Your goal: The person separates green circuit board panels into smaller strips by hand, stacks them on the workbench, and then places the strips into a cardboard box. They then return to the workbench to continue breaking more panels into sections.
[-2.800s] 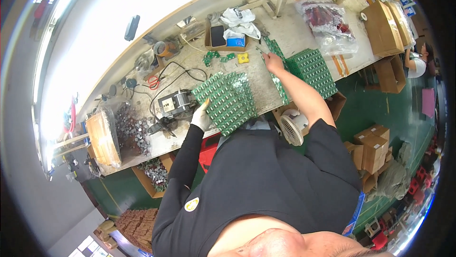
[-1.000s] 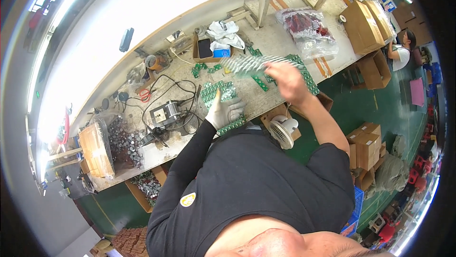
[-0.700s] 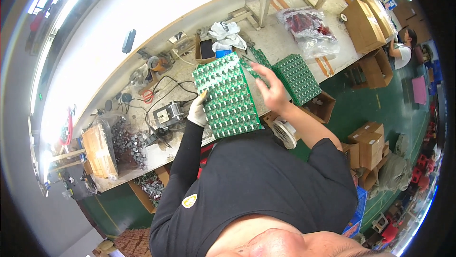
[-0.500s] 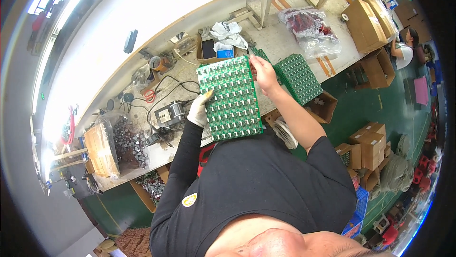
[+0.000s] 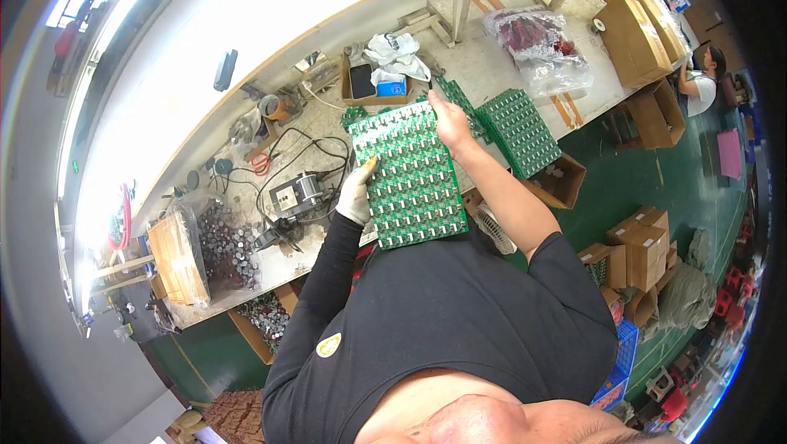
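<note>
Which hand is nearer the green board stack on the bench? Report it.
Right. The right hand, at the upper right corner of the held board, is left of the stack; the gloved left hand is farther left, at that board's left edge.

The green circuit panel (image 5: 410,175) looks glossy, its face rough and partly metallic; the white glove (image 5: 354,198) is matt cloth, the surface (image 5: 324,120) dull, the bag (image 5: 551,54) crinkled plastic (and rather shiny).

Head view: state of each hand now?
Left hand: closed, holding a circuit board.
Right hand: at the board's top right corner; grip cannot be told.
</note>
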`<state>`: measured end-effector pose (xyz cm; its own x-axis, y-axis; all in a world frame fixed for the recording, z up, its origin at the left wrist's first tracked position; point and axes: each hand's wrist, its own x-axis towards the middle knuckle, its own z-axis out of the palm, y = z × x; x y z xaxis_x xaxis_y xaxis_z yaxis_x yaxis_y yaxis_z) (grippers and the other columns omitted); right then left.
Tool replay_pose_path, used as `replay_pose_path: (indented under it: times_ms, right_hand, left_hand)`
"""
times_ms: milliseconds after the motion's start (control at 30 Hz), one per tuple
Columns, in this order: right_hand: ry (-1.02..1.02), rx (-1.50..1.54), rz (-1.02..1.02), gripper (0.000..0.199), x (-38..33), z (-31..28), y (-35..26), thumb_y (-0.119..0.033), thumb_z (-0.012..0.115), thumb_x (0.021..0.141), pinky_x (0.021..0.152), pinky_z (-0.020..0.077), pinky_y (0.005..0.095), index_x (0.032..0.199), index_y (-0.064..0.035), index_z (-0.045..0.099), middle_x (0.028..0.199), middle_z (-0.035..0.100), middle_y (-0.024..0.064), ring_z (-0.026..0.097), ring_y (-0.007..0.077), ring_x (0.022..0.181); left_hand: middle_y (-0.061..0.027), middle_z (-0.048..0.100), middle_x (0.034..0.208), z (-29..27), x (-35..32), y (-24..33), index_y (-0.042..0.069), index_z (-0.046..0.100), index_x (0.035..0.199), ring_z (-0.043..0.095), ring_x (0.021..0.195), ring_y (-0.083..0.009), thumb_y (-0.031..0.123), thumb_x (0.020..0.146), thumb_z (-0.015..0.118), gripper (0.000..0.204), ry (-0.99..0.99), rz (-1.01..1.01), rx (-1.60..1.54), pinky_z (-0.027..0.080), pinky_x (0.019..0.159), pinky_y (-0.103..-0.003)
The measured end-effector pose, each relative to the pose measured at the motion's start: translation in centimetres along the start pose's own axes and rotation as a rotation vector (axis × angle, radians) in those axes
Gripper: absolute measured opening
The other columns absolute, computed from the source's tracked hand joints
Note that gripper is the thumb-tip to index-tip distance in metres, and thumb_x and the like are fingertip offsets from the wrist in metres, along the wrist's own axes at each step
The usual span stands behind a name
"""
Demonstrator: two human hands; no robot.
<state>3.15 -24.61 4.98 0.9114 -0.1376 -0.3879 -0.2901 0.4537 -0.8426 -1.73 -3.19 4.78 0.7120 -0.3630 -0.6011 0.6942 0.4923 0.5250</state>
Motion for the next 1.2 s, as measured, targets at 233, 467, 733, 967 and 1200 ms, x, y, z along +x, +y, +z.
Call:
replay_pose_path:
  times_ms: [233,467,733,967,1200]
  right_hand:
    - [0.015,0.255,0.108,0.038,0.8,-0.2,1.1,-0.034,0.054,0.090,0.068,0.0468,0.0254,0.096,0.0028,0.062,0.085,0.064,0.0064,0.059,0.0112,0.073]
    - [-0.103,0.535,0.324,0.035,2.9,-1.9,4.7,-0.032,0.055,0.089,0.065,0.0491,0.0279,0.087,0.0025,0.061,0.081,0.065,0.0074,0.061,0.0148,0.069]
    - [-0.217,0.558,0.440,0.040,5.1,-3.5,8.3,-0.039,0.048,0.091,0.069,0.0513,0.0324,0.087,-0.0021,0.061,0.083,0.066,0.0103,0.063,0.0190,0.072]
    - [-0.096,0.334,0.438,0.030,1.6,0.4,7.9,-0.028,0.045,0.090,0.060,0.0519,0.0305,0.099,-0.0038,0.060,0.080,0.065,0.0067,0.062,0.0171,0.062]
    - [0.084,-0.567,0.128,0.049,8.1,-7.4,10.8,-0.044,0.046,0.090,0.048,0.0395,0.0394,0.076,-0.0001,0.062,0.055,0.055,0.0095,0.054,0.0270,0.052]
  left_hand:
    - [-0.0068,0.061,0.106,-0.5,0.4,-0.9,0.005,0.054,0.113,0.060,0.092,-0.0190,0.023,0.089,0.054,0.029,-0.023,-0.039,-0.106,0.049,0.082,-0.035]
    - [-0.0070,0.061,0.106,0.0,0.5,-1.6,0.007,0.054,0.112,0.059,0.094,-0.0211,0.024,0.088,0.056,0.029,-0.108,-0.100,-0.208,0.049,0.083,-0.039]
    - [-0.0056,0.061,0.107,-2.1,1.8,-3.8,0.009,0.056,0.109,0.059,0.097,-0.0214,0.026,0.087,0.058,0.029,-0.083,-0.106,-0.276,0.047,0.085,-0.040]
    - [-0.0139,0.056,0.118,0.3,0.5,-3.4,0.004,0.050,0.121,0.056,0.105,-0.0295,0.033,0.092,0.047,0.041,-0.319,-0.149,-0.531,0.043,0.092,-0.048]
    - [-0.0104,0.058,0.114,-6.2,1.1,-3.8,0.006,0.051,0.117,0.056,0.104,-0.0277,0.024,0.088,0.056,0.035,-0.009,-0.099,-0.366,0.043,0.092,-0.044]
